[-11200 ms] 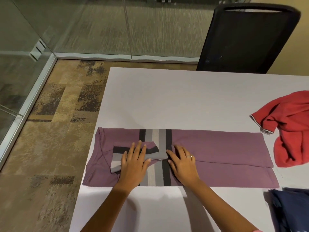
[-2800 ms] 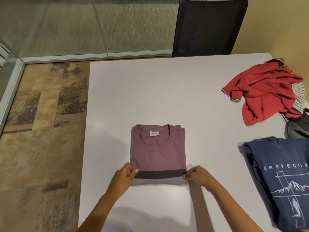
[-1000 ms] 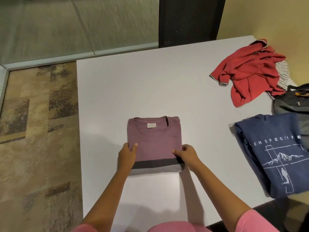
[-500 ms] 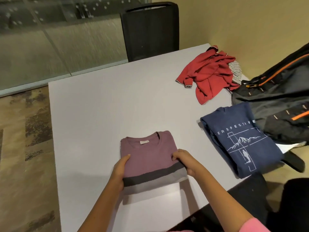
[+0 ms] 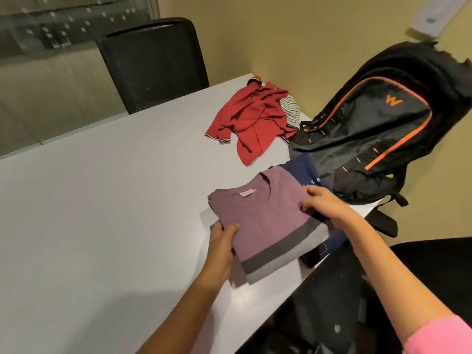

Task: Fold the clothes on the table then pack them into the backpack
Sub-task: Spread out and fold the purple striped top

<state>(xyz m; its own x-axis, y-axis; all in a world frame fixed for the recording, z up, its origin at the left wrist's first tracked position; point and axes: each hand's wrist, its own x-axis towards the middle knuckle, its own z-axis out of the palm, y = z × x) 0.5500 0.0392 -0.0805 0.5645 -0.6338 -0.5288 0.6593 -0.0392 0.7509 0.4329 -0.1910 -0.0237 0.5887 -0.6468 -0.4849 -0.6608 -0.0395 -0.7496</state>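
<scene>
The folded purple shirt [image 5: 265,218] with a dark and grey stripe is held just above the white table [image 5: 102,213]. My left hand [image 5: 222,241] grips its left edge and my right hand [image 5: 324,203] grips its right edge. It now partly covers the folded navy printed shirt [image 5: 304,172], which lies at the table's right edge. A black backpack [image 5: 378,129] with orange trim leans against the wall beyond the navy shirt; I cannot tell whether it is unzipped. A crumpled red shirt [image 5: 252,118] lies further back.
A striped garment [image 5: 291,111] peeks out behind the red shirt. A black mesh chair [image 5: 153,62] stands at the table's far side, with glass panels behind it. A second dark chair [image 5: 357,290] sits at the near right, below the table edge.
Both hands have carried the folded purple shirt off its spot to the right, over the navy shirt. The view has swung right, showing the whole backpack.
</scene>
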